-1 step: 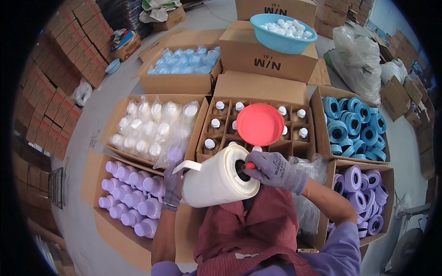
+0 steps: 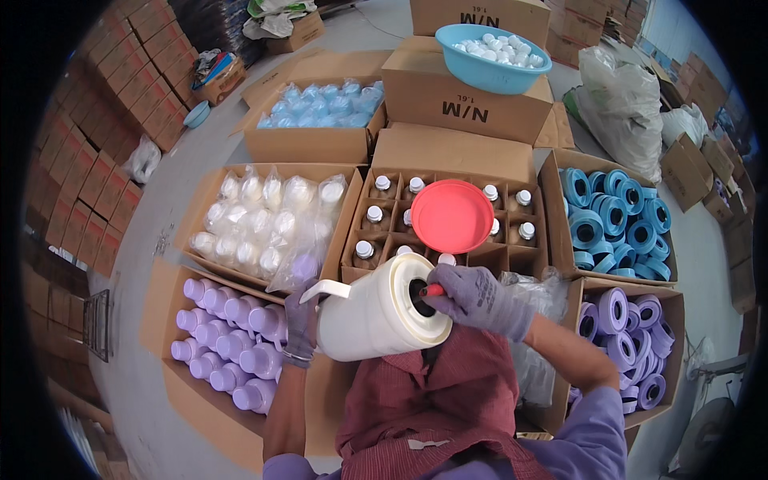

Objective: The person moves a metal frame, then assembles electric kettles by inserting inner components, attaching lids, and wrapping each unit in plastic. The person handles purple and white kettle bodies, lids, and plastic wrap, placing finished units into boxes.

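A white insulated jug [image 2: 372,314] lies tilted above my lap, its open end with a dark round hole facing right. My left hand [image 2: 299,324], in a grey glove, holds the jug at its back end beside the white handle [image 2: 326,290]; some of its fingers are hidden. My right hand [image 2: 484,300], gloved too, is closed round a tool with a red handle [image 2: 433,290] at the jug's opening. The tool's far end is hidden. Just beyond the jug, a round red plastic dish [image 2: 452,216] rests over a divided carton [image 2: 448,148] of white-capped bottles [image 2: 374,214].
Left, cartons hold bagged white parts [image 2: 256,224] and lilac jug bodies [image 2: 234,346]. Right, others hold blue rings [image 2: 612,216] and lilac rings [image 2: 628,344]. A blue basin [image 2: 488,72] of white caps stands on a far carton. Bagged blue parts [image 2: 324,104] fill another carton.
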{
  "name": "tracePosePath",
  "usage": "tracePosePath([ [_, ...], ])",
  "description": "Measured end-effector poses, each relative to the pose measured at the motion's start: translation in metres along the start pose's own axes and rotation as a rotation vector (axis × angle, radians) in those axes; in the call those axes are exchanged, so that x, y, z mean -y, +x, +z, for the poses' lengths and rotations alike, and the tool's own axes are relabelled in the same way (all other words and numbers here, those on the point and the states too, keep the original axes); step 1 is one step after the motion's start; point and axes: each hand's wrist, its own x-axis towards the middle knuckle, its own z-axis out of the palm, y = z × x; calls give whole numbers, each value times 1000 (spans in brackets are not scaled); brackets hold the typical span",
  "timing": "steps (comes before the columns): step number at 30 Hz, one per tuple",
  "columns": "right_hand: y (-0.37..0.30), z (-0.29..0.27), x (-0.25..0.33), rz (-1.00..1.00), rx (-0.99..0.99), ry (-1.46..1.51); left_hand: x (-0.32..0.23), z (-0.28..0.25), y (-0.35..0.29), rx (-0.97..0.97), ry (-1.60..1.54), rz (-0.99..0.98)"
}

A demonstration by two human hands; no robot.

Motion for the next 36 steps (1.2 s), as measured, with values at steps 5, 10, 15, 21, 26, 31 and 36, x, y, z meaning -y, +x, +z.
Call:
tracePosePath([
  [5, -21, 19, -9, 279, -162, 175, -3, 4, -19, -143, -158, 193],
  [10, -52, -29, -36, 504, 64, 707, -58, -5, 19, 157, 195, 685],
  [15, -11, 5, -150, 794, -329, 652, -90, 59, 10, 733, 299, 1299],
  [21, -4, 75, -306, 748, -188, -76, -53, 46, 44, 646, 426, 1153],
  [26, 18, 86, -258, 662, -138, 90, 64, -42, 179, -32, 829, 427],
  [31, 13, 83, -215, 667, -84, 271, 139, -37, 252, 181, 1354, -341],
  [36, 4, 66, -214, 705, -95, 240, 44, -42, 294, 16, 471, 50],
])
